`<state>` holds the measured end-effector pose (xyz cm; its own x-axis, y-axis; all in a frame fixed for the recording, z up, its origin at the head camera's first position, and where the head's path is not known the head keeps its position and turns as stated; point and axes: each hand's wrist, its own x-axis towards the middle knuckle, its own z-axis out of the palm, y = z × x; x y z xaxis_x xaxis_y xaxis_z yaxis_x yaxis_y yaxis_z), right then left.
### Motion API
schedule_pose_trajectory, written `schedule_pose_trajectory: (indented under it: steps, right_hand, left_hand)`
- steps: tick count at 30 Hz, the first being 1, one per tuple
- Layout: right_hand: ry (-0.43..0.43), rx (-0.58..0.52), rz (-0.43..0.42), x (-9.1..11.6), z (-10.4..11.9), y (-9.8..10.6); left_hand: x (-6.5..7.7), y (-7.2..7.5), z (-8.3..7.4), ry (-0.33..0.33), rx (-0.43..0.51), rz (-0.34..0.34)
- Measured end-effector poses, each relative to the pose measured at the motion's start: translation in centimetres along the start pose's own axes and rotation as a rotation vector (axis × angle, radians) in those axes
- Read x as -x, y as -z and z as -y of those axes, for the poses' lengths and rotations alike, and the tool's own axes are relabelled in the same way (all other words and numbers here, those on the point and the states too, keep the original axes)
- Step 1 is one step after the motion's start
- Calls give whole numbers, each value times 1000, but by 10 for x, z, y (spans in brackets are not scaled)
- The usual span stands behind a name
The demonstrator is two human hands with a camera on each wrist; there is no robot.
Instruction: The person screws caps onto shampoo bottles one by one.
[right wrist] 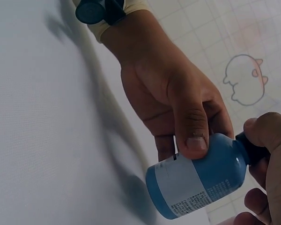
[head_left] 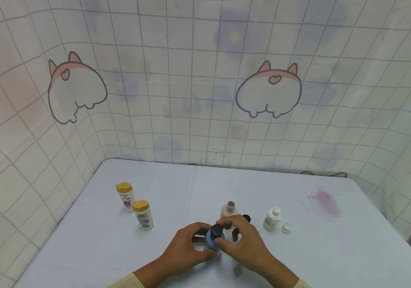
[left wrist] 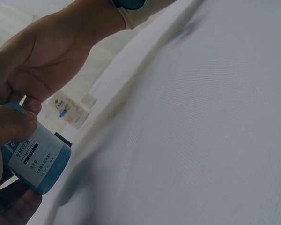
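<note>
A small blue bottle (right wrist: pixel 220 159) with a pale label and a black cap (head_left: pixel 216 231) is between my two hands. In the head view my left hand (head_left: pixel 185 249) grips the bottle's body from the left, thumb at the near side. From the right, my right hand (head_left: pixel 246 245) pinches the black cap between thumb and fingers. The blue bottle (left wrist: pixel 40 152) also shows in the left wrist view, its label facing the camera. Just behind the hands stands a pale pinkish bottle (head_left: pixel 227 211), partly covered by the right hand. Another black cap (head_left: pixel 246 218) peeks out behind the right hand.
Right of the hands, a white bottle (head_left: pixel 272 220) stands uncapped, with a white cap (head_left: pixel 286 227) beside it. Two white bottles with gold caps, one farther back (head_left: pixel 126 198) and one nearer bottle (head_left: pixel 144 216), stand at left. A pink stain (head_left: pixel 326 203) marks the white table (head_left: pixel 176 184).
</note>
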<state>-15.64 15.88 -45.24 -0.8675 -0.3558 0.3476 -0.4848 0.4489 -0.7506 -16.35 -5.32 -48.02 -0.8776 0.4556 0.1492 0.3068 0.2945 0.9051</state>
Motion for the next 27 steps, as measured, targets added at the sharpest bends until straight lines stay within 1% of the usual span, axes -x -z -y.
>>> schedule_pose_trajectory:
  steps: [7,9,11,18,20,23,27]
  right_hand:
    - [-86,-20,19,-1,2,-1]
    - [-88,-24,28,-1,2,0]
    - [-74,-33,39,0,2,0]
    - [86,-74,76,0,1,3]
    - [108,-60,77,-1,1,3]
    - [107,-38,73,0,2,3]
    - [66,-24,68,1,1,3]
  left_hand:
    - [1,0,2,-16,-29,-6]
    - [1,0,1,-14,-33,-6]
    - [1,1,1,-6,-36,-5]
    - [1,2,-1,27,-23,4]
    - [1,2,-1,36,-22,9]
    - [0,2,-2,38,-24,11]
    - [0,1,-1,25,-11,11]
